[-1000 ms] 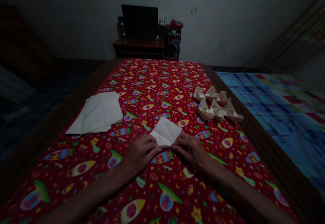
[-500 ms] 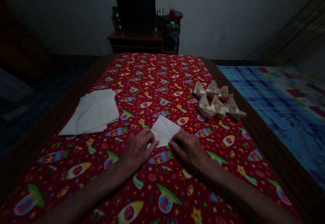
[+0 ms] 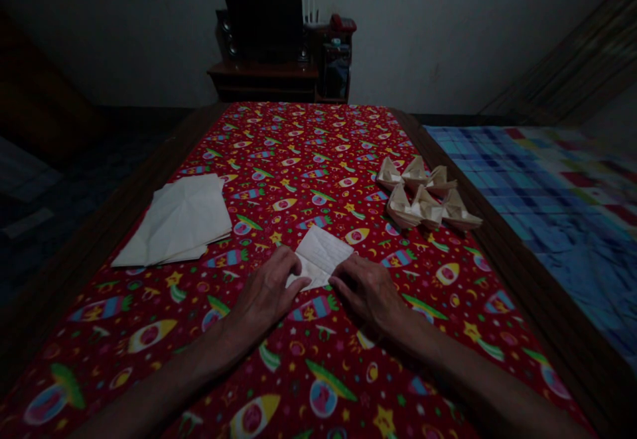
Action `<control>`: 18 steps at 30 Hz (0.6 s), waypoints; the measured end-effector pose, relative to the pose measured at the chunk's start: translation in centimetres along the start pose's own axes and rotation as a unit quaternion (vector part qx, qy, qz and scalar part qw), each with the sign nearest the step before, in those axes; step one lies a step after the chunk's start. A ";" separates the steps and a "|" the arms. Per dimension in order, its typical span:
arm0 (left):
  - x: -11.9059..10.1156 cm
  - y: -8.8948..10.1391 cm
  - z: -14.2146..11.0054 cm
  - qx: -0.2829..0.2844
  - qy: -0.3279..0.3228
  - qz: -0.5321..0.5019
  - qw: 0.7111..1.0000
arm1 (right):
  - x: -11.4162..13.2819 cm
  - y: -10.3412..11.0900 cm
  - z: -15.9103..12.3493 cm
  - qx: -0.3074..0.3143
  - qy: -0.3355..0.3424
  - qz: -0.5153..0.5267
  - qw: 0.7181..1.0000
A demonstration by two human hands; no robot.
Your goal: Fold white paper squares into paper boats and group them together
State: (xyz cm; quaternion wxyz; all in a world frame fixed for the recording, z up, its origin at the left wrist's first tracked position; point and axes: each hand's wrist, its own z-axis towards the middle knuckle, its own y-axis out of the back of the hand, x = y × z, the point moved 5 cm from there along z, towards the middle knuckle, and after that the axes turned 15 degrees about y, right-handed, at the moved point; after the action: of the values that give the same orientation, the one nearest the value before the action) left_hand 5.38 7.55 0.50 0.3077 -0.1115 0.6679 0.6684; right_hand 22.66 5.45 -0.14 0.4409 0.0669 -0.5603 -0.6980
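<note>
A small folded sheet of white paper (image 3: 322, 251) with crease lines lies flat on the red patterned cloth (image 3: 298, 373), in front of me. My left hand (image 3: 275, 281) grips its left edge, thumb below and curled fingers above. At the right corner my right hand (image 3: 367, 286) pinches the paper between thumb and fingers. Parts of the paper's side edges are hidden under both hands. To the left rests a stack of larger white paper sheets (image 3: 174, 217). Several folded paper boats (image 3: 417, 208) stand in two rows at the right.
Dark wooden edges (image 3: 478, 227) border the cloth on both sides. Beyond the far end, a small desk (image 3: 263, 71) bears a dark screen (image 3: 263, 21), with a red telephone (image 3: 343, 24) beside it. A blue checked cloth (image 3: 497, 167) spreads at the right.
My left thumb has shifted slightly outward, and a little more of the paper's lower left part shows. My right hand stays almost still. The whole view has moved slightly.
</note>
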 end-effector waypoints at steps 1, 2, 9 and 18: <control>-0.2 0.1 -0.1 -0.005 -0.005 0.002 1.000 | 0.2 0.0 0.0 0.005 0.010 -0.021 1.000; -0.4 0.2 -0.1 -0.010 -0.016 0.010 1.000 | 0.4 -0.1 0.0 0.010 0.026 -0.050 0.998; -2.1 -1.3 -1.9 0.014 -0.164 0.158 0.974 | 2.3 -0.7 -0.1 0.074 0.136 -0.208 0.966; -1.8 -1.0 -4.2 0.030 -0.167 0.219 0.961 | 2.6 0.0 -0.6 0.116 0.122 -0.189 0.967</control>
State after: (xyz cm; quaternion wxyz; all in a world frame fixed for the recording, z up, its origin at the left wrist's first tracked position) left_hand 6.26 2.97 0.35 0.2640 0.1598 0.6349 0.7083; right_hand 21.46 3.20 0.65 0.3548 0.3071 -0.5565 -0.6856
